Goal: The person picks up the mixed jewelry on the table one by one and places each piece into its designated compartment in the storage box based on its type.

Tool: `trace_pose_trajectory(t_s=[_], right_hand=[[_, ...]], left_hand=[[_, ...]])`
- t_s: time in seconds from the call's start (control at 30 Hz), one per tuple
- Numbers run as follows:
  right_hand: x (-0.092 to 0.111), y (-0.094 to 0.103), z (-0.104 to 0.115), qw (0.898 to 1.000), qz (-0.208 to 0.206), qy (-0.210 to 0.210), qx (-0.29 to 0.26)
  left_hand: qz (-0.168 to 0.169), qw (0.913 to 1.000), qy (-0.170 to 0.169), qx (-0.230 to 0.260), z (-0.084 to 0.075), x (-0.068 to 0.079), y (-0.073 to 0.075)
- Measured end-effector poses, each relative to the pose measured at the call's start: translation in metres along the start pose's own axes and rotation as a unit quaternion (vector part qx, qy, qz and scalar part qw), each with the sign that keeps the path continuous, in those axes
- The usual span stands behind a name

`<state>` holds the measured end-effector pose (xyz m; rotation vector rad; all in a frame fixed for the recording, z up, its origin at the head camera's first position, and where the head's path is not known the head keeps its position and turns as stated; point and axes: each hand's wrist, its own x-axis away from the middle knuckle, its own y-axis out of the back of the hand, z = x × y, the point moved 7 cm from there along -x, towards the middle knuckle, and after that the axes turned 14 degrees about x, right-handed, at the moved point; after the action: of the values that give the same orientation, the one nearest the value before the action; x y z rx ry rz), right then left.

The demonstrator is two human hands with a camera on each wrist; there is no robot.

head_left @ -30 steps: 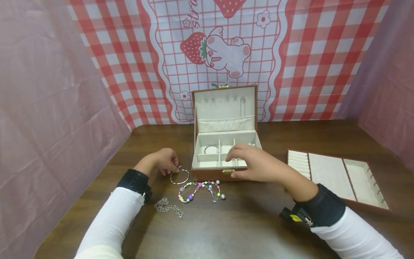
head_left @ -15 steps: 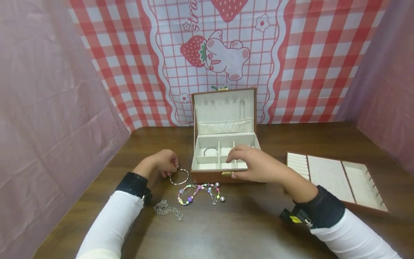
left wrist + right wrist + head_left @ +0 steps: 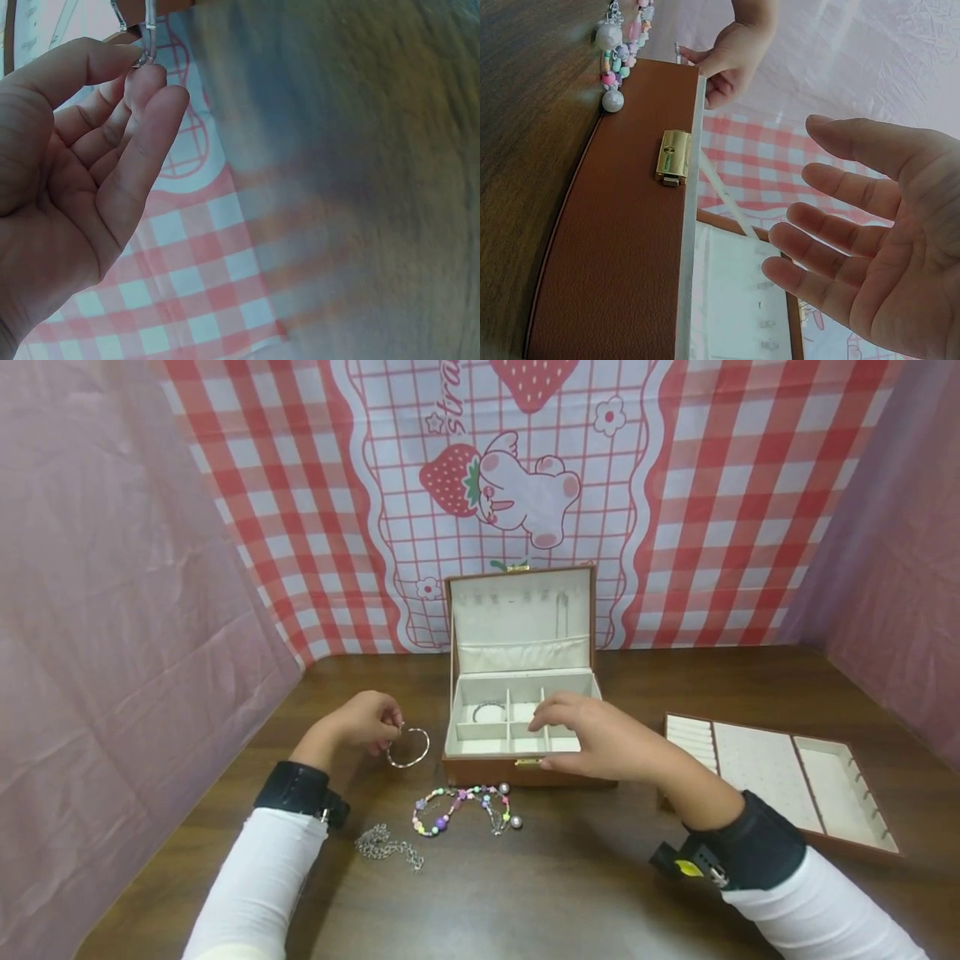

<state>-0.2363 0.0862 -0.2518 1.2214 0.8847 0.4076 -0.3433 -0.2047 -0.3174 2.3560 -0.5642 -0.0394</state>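
Note:
My left hand (image 3: 366, 720) pinches a thin silver bangle (image 3: 408, 765) between thumb and fingertips, left of the brown jewelry box (image 3: 480, 772). The left wrist view shows the pinch on the bangle (image 3: 151, 34) close up. My right hand (image 3: 600, 739) hovers over the front of the box, fingers loosely spread and holding nothing, as the right wrist view confirms with the palm (image 3: 900, 247) in sight. The box lid (image 3: 525, 618) stands up, and another bangle (image 3: 489, 704) lies in the back left compartment. Part of the right compartments is hidden behind my right hand.
A colorful beaded bracelet (image 3: 440, 823) with pearls lies before the box. A silver chain (image 3: 386, 844) is heaped to its left. On the right sits a separate divided tray (image 3: 768, 768). A checked cloth (image 3: 720, 527) hangs behind the table.
My left hand has risen slightly and drawn left with the bangle, bringing it up and away from the box. My right hand has barely moved.

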Motion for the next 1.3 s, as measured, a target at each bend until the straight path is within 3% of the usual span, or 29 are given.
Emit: trace_pose_trajectory(t_s=[0.23, 0.6, 0.93, 1.07, 1.3], right_hand=[[0.0, 0.001, -0.001, 1.0, -0.008, 0.003, 0.009], [0.001, 0.002, -0.003, 1.0, -0.007, -0.008, 0.003], [0.003, 0.002, -0.002, 1.0, -0.006, -0.016, 0.004], [0.003, 0.005, -0.003, 1.0, -0.02, -0.018, 0.01], [0.002, 0.011, -0.005, 0.998, -0.054, -0.024, 0.021]], left_hand=[[-0.044, 0.9978, -0.031, 0.037, -0.005, -0.002, 0.009], [-0.099, 0.9869, -0.045, 0.119, -0.006, -0.003, 0.024], [-0.112, 0.9812, -0.062, 0.144, -0.01, -0.007, 0.018], [-0.128, 0.9817, -0.072, 0.122, -0.021, -0.004, 0.019], [-0.148, 0.9757, -0.13, 0.096, -0.057, 0.004, 0.013]])
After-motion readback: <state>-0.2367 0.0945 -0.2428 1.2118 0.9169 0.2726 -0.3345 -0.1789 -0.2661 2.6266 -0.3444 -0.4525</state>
